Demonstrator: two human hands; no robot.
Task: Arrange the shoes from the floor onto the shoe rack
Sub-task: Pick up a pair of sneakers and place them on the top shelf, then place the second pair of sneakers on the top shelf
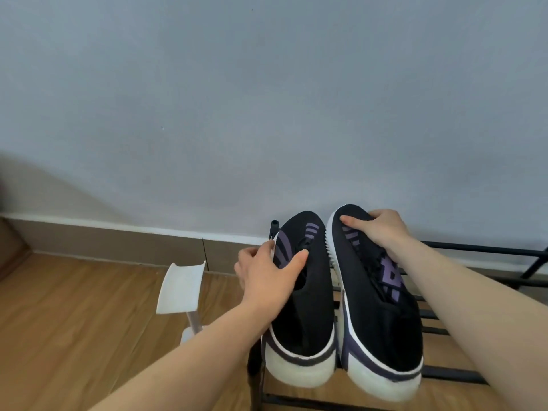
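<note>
Your left hand is clamped on the left shoe, thumb across the purple stripes on its upper and the other fingers wrapped round its outer edge near the toe. Your right hand grips the right shoe over its toe end, thumb lying on the black upper and fingers curled over the far side. Both forearms reach in from the lower corners of the view, the hands well apart with one shoe in each.

The two shoes are a matched pair: black uppers, purple markings, thick white soles, heels toward you and toes toward the wall. They sit side by side, close together, over the left end of the shoe rack, a black metal frame of thin bars. You cannot tell whether their soles rest fully on the bars or whether you are bearing their weight. The right shoe is tilted a little to the left, showing the ridged white edge of its sole.

Left of the rack, on the wooden floor, stands a white plastic shoe holder with a curved top plate on a post. Behind everything runs a brown skirting board below a pale blue-grey wall.
</note>
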